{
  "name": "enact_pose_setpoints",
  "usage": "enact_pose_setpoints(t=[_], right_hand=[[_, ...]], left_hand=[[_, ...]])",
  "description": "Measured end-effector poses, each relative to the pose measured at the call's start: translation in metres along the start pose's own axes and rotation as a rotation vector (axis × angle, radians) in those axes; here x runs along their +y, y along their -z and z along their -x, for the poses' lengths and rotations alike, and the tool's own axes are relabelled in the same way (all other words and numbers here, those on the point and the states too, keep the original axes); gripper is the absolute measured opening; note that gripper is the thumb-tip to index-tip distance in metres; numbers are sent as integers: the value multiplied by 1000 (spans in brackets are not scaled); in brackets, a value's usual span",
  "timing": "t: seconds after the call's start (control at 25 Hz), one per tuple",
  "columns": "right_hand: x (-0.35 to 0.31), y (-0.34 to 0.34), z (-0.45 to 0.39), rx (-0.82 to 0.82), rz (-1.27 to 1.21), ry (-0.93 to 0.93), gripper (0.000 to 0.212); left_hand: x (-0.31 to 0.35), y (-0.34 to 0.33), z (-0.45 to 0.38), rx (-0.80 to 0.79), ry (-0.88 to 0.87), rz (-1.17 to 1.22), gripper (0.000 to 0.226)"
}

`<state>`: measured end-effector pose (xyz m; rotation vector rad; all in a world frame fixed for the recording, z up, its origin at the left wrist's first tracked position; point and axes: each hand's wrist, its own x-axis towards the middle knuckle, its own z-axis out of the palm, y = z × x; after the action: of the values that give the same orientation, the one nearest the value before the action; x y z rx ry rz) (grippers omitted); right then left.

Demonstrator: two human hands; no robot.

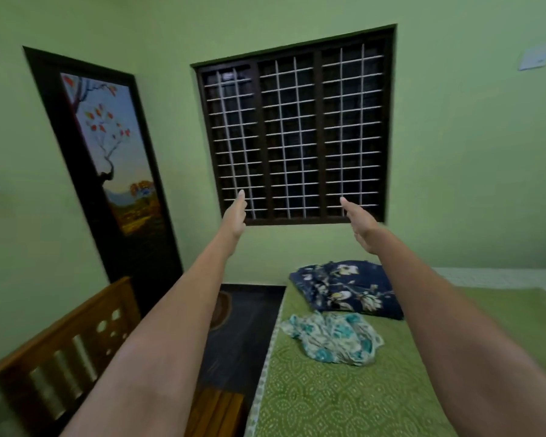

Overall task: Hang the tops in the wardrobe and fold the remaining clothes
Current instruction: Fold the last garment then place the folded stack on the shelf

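Below raised empty hands: left grip [235, 216], right grip [357, 223], crumpled teal garment [331, 338] on bed [312, 402].

Lighting: dim, even indoor light with a green cast off the walls; source not in view. Window [293, 127], centre of frame: panes dark, giving no light; its pale grille bars read clearly.
Shadows: soft and weak; dark floor strip [243, 335] at lower centre loses nearly all detail.
Glare: none.
Blur: slight motion smear throughout, strongest on the door [108, 171] at left and the wooden headboard [60, 351] at lower left.
Distortion: wide-angle; window frame and door lean and bow, both forearms stretch large toward the bottom edge.
Sharpness: bedsheet [328, 398] pattern moderately crisp at lower centre.
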<state>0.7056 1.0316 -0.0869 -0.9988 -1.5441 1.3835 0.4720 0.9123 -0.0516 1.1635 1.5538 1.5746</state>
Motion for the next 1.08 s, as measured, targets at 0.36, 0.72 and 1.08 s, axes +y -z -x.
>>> enact_pose_setpoints(t=[0.36,0.72,1.08], right_hand=[[49,33,37,169,247,-241,66],[188,54,-109,57,771,-369,39],[502,62,-176,-77,835,-750,32]], left_hand=[[-72,-48,-55,-209,155,-84,78],[-205,-114,-165,-203,269,-398,51],[-528,-166,-188,-355,685,-613,40]])
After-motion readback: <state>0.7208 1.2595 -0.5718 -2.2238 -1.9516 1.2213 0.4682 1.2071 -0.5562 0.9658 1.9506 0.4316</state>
